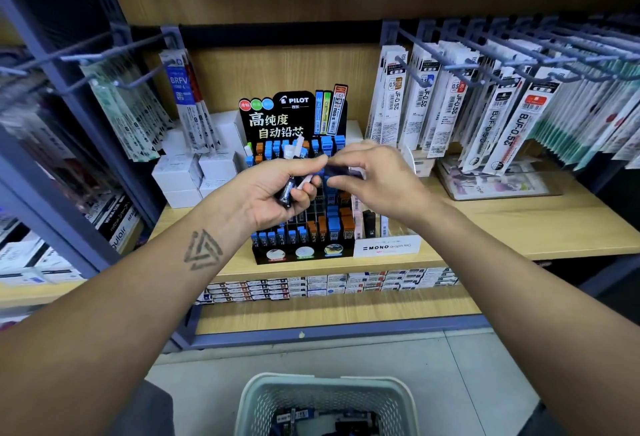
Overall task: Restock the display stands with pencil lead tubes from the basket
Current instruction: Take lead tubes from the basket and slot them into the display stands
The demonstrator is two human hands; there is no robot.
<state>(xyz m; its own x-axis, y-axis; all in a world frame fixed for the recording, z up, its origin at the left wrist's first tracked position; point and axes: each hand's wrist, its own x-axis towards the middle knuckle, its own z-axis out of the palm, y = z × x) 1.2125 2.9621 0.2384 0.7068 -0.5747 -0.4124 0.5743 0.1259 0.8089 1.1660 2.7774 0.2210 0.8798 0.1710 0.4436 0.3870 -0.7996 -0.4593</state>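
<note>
A black Pilot display stand (298, 252) with blue, orange and black lead tubes stands on the wooden shelf. In front of it my left hand (277, 189) grips a few lead tubes (289, 189), black and white ones. My right hand (377, 179) pinches a dark purple tube (341, 170) that my left fingertips also touch. A pale green basket (325, 397) sits on the floor below, with more tubes inside. A clear Mono stand (388, 247) with a few tubes adjoins the Pilot stand on the right.
Refill packs hang on hooks at the left (187, 99) and right (485, 106). White boxes (194, 172) are stacked left of the stand. A clear tray (498, 182) lies on the shelf at the right. Boxed refills (329, 285) line the lower shelf.
</note>
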